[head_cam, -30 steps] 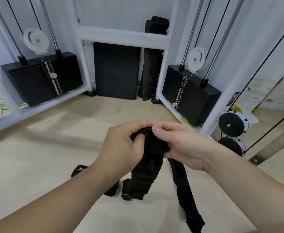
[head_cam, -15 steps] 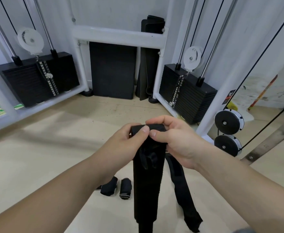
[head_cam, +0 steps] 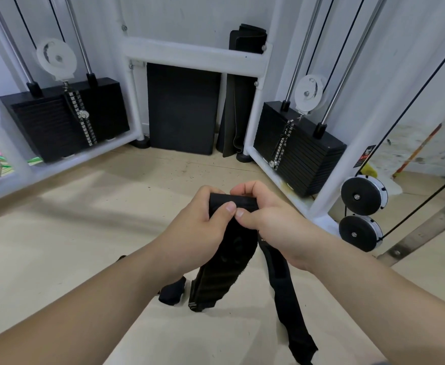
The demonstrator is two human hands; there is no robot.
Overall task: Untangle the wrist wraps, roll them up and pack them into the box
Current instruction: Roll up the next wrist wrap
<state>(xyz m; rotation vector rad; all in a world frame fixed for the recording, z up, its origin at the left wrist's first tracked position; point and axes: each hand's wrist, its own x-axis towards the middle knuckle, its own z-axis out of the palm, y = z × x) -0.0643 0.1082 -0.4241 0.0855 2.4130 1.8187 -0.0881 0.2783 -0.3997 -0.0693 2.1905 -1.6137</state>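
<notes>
Gym floor (head_cam: 58,259) by weight stacks (head_cam: 300,154) | left hand (head_cam: 200,233) and right hand (head_cam: 268,219) pinching wrist wrap (head_cam: 231,201) at top edge, held high to let tail hang straight for rolling | second strap (head_cam: 287,299) dangling beside | dark roll (head_cam: 172,292) on floor | box unseen

Your left hand (head_cam: 200,230) and right hand (head_cam: 276,222) meet mid-frame, thumbs side by side, both pinching wrist wrap (head_cam: 231,246); forearms enter from lower corners.
</notes>
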